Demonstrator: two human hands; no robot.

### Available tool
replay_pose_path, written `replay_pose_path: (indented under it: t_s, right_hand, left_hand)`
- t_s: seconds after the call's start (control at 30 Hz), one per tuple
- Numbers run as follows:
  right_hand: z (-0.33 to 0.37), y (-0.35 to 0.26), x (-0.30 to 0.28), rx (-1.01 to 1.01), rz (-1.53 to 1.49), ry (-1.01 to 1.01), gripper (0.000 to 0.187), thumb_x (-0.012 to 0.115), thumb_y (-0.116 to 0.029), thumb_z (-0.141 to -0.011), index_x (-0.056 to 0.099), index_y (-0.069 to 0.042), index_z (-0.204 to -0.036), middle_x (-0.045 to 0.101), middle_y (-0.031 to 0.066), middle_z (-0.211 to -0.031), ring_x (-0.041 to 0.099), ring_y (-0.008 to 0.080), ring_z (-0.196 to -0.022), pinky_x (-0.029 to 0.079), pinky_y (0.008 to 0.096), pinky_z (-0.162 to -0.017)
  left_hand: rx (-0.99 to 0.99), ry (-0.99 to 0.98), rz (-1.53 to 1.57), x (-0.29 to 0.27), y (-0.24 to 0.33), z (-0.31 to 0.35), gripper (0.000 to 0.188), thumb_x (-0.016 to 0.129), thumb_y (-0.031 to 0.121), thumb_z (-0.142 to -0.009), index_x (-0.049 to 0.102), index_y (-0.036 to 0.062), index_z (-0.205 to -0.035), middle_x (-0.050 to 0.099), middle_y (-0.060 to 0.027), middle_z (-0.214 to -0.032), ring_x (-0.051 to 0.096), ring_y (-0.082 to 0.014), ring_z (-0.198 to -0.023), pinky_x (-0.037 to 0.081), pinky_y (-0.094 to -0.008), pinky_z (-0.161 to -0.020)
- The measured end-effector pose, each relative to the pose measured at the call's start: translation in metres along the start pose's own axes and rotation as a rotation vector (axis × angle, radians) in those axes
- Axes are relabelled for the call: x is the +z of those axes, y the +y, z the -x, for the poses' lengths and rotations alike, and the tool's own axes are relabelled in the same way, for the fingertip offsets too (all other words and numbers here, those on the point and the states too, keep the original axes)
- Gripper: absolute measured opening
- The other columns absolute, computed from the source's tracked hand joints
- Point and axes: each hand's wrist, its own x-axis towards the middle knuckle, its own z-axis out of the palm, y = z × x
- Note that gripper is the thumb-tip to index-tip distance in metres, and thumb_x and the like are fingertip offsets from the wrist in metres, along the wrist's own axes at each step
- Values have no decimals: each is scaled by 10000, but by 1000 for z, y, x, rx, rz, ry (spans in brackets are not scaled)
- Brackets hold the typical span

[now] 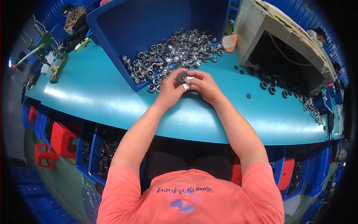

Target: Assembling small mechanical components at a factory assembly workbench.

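Note:
Both my hands meet over the teal table, just in front of a tipped blue bin. Between them is a small black toy wheel [181,77], its round face turned up. My left hand [172,89] closes on the wheel from the left, fingers curled behind it. From the right, my right hand [204,85] pinches the same wheel, with white tape wrapped on the digits that press on it. Shiny chrome wheel hubs [175,52] lie heaped right behind my hands, spilling from the bin's mouth onto the table.
The blue bin [112,44] lies tipped at the back. An open beige box [250,30] stands back right, with black rubber tires [264,85] spilling out. More chrome hubs [311,108] lie far right. Red stools [62,140] and blue crates stand below. Other people sit at the far left and right.

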Motion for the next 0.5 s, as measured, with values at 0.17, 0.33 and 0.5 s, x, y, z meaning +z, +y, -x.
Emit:
replay_pose_path:
  t_s: [0.17, 0.33, 0.5]
  right_hand:
    - [-3, -4, -3, 24, -95, -19, 345, 675, -89, -903, 644, 36, -1223, 692, 110, -1100, 684, 175, -956, 574, 305, -845]
    - [-7, -1, -5, 64, -130, 2, 333, 636, -116, -925, 643, 30, -1225, 700, 110, -1066, 679, 168, -919, 561, 287, -803]
    - [-3, -1, -3, 46, -137, 26, 352, 625, -106, -923, 633, 43, -1243, 699, 123, -1054, 681, 175, -895, 567, 294, -795]
  left_hand:
    - [15, -6, 58, 2, 9, -3, 474, 667, -61, -894, 540, 44, -1338, 641, -44, -1161, 654, -131, -1068, 553, -274, -927]
    - [26, 2, 82, 1, 10, -1, 448, 685, -51, -893, 547, 40, -1309, 637, -51, -1209, 652, -141, -1105, 556, -283, -955]
    - [33, 9, 49, 1, 11, 3, 453, 705, -50, -867, 550, 49, -1281, 645, -48, -1191, 649, -139, -1090, 551, -277, -940]
